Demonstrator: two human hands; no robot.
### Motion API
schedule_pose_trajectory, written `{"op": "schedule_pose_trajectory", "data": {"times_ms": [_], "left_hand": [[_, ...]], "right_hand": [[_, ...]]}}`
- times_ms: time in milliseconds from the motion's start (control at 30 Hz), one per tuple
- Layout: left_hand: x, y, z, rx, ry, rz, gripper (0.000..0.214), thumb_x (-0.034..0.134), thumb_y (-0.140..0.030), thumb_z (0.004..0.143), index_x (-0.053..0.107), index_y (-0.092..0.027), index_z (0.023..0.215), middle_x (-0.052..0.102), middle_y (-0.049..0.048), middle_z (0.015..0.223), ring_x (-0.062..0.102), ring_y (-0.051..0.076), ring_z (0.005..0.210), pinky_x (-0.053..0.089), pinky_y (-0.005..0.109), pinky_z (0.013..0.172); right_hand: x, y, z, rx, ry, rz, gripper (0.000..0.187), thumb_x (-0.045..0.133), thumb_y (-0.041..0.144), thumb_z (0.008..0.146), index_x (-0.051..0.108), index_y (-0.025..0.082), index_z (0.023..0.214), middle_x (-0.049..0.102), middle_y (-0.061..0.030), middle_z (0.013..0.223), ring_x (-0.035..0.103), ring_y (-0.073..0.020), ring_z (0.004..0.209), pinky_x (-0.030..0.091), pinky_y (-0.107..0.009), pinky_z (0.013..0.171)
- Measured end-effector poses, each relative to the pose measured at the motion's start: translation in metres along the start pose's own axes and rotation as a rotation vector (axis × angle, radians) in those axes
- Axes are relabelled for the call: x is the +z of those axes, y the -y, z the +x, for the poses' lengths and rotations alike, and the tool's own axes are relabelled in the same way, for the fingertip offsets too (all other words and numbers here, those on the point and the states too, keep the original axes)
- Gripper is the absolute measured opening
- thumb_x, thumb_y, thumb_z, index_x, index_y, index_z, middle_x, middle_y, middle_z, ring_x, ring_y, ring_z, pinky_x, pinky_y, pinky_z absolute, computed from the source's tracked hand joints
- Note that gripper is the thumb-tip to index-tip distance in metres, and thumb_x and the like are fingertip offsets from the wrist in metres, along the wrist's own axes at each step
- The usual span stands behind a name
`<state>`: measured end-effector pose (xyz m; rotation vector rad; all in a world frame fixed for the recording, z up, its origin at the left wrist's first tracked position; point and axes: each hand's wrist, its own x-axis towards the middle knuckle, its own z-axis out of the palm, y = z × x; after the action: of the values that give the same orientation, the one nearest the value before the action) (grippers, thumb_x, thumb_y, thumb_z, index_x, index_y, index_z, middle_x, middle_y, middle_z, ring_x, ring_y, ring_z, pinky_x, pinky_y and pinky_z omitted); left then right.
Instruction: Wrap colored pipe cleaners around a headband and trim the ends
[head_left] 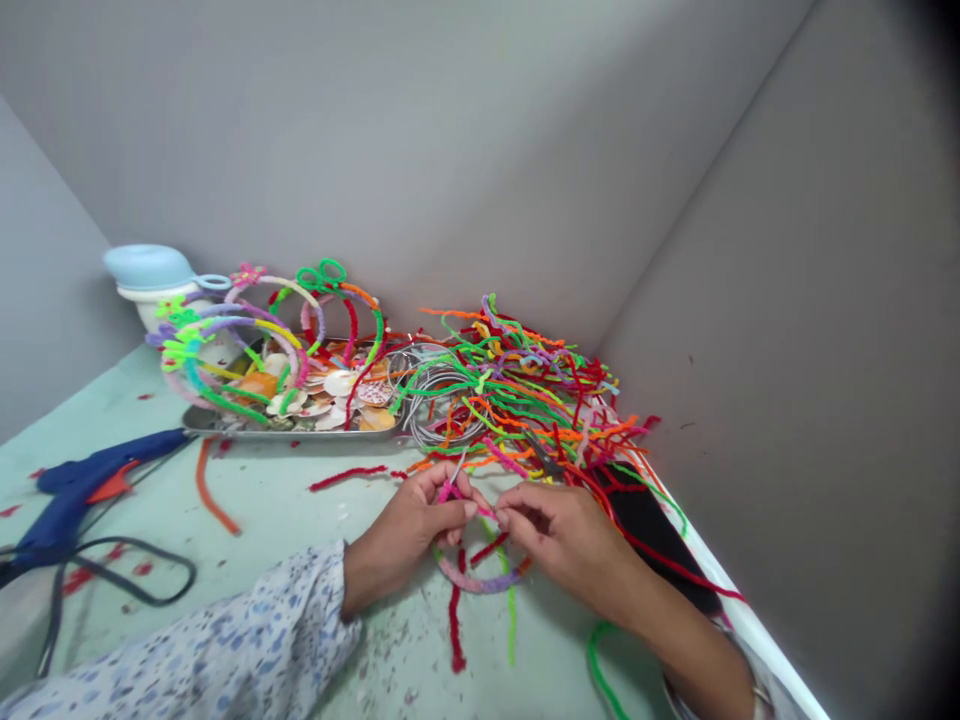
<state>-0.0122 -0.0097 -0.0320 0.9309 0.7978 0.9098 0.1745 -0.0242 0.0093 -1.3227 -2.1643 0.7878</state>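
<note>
Grey walls (420,150) at L, R & back of pale-grn tbl (277,500).

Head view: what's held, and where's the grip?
Fuzzy ring, far side, by the left hand; pink strand, seemingly near an end, by the right hand.

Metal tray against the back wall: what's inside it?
The tray holds shells, some white, some orange, one spotted. Fuzzy rings hide parts of its left side; anything beneath the top shells is covered.

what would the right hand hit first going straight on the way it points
Past the pink strand it touches, the right hand would likely meet the left hand first, though depth is unclear.
</note>
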Motion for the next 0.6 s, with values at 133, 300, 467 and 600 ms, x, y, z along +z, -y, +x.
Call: {"op": "schedule_pose_trajectory", "data": {"times_ms": [133,300,467,600], "left_hand": [[0.0009,-0.001,-0.0003,-0.013,0.001,0.007,0.017,0.069,-0.018,0.073,0.053,-0.017,0.078,0.051,-0.0063,0.061,0.039,0.003,0.043,0.027,0.015,0.042],[0.0,0.0001,-0.0008,-0.011,0.003,0.008,0.019,0.071,-0.021,0.072,0.054,-0.017,0.079,0.051,-0.0066,0.059,0.04,0.003,0.043,0.027,0.015,0.043],[-0.0006,0.0018,-0.0012,-0.016,-0.002,0.005,0.02,0.073,-0.022,0.071,0.055,-0.017,0.078,0.053,-0.0057,0.061,0.04,0.003,0.044,0.029,0.015,0.043],[-0.0004,0.0016,-0.0015,-0.006,0.017,0.003,0.02,0.072,-0.021,0.073,0.053,-0.017,0.078,0.054,-0.0051,0.063,0.04,0.003,0.044,0.028,0.015,0.043]], "right_hand": [[0.0014,0.0009,0.0004,0.011,-0.012,-0.051,0.016,0.051,0.015,0.081,0.065,0.019,0.077,0.062,0.0025,0.066,0.053,-0.0108,0.058,0.036,-0.018,0.052],[0.0031,0.0023,-0.0007,0.039,-0.005,-0.067,0.013,0.05,0.013,0.079,0.06,0.02,0.075,0.055,0.0053,0.058,0.047,-0.0095,0.052,0.033,-0.018,0.049],[0.0047,0.0027,-0.0017,0.057,-0.01,-0.062,0.012,0.051,0.013,0.077,0.06,0.02,0.074,0.054,0.0058,0.056,0.046,-0.0092,0.05,0.032,-0.018,0.048],[0.0044,0.0044,-0.0021,0.078,-0.003,-0.057,0.013,0.05,0.012,0.076,0.061,0.02,0.073,0.055,0.0057,0.054,0.047,-0.0095,0.049,0.032,-0.018,0.048]]}}
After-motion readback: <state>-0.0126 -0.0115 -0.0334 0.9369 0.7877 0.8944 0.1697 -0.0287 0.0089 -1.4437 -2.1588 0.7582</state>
